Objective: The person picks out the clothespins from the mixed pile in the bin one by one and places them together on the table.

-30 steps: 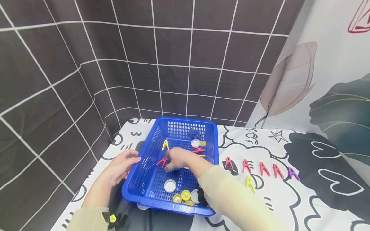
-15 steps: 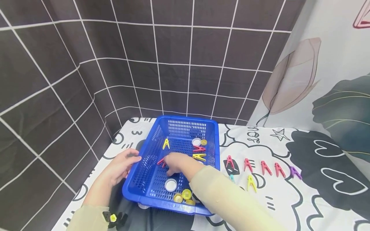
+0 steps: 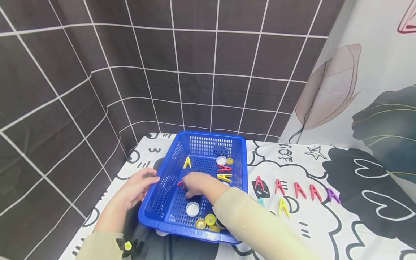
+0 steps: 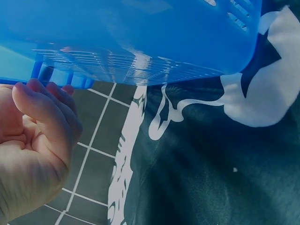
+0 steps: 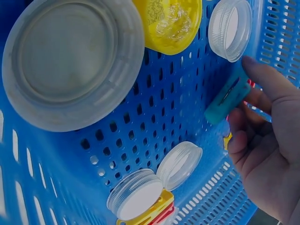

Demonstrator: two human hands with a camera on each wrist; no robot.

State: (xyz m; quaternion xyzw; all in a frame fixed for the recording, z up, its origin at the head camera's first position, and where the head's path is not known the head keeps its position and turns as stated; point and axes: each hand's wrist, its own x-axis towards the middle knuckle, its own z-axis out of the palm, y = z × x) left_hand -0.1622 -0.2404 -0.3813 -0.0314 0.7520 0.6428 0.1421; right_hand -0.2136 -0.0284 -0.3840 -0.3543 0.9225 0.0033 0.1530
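My right hand (image 3: 195, 184) is inside the blue basket (image 3: 182, 222), low over its floor. In the right wrist view it pinches a teal clothespin (image 5: 228, 98) between thumb and fingers. A red clothespin (image 3: 180, 183) lies beside those fingers, partly hidden by them. My left hand (image 3: 134, 187) is at the basket's left side, with its fingertips touching the rim in the left wrist view. In the basket lie yellow clothespins (image 3: 187, 163), another red clothespin (image 3: 224, 168), white bottle caps (image 3: 192, 209) and yellow caps (image 3: 210, 220).
To the right of the basket, red clothespins (image 3: 299, 190), a yellow clothespin (image 3: 283, 207), a purple clothespin (image 3: 333, 195) and a teal clothespin (image 3: 261, 201) lie on the patterned cloth (image 3: 312, 231). A dark checked curtain (image 3: 195, 86) hangs behind.
My right hand has shifted slightly left and lower in the basket, and the forearm's shift uncovers a yellow clothespin in the basket and a teal one on the cloth. My left hand stays put.
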